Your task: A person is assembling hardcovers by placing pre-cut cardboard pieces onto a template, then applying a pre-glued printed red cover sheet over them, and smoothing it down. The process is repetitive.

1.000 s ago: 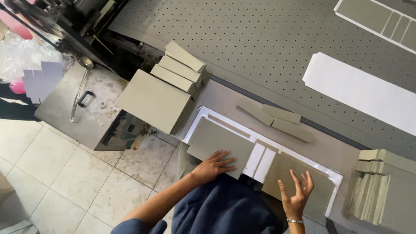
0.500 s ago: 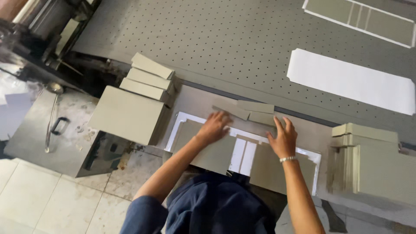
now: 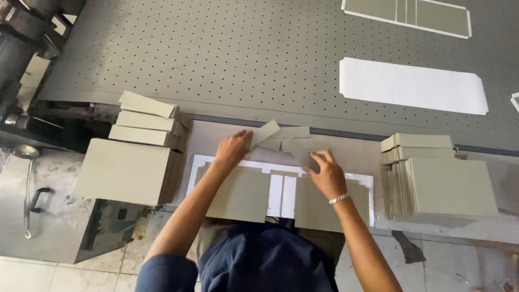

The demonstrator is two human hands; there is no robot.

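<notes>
My left hand (image 3: 232, 150) pinches a narrow grey board strip (image 3: 263, 133) and lifts one end off the bench. My right hand (image 3: 324, 172), with a bracelet at the wrist, has its fingertips on another grey strip (image 3: 297, 147) lying beside the first. Below both hands lies a white sheet (image 3: 281, 186) with two large grey boards (image 3: 240, 193) glued on it, left and right of a white gap.
Stacks of grey boards stand at the left (image 3: 130, 167) and at the right (image 3: 443, 181). Beyond the bench is a perforated grey table (image 3: 243, 54) with a white sheet (image 3: 413, 85) and another board-covered sheet (image 3: 405, 13). Tiled floor (image 3: 65, 270) lies below.
Both hands moved up from the large boards to the narrow strips at the bench's far edge. My left hand has taken hold of one strip and raised its end.
</notes>
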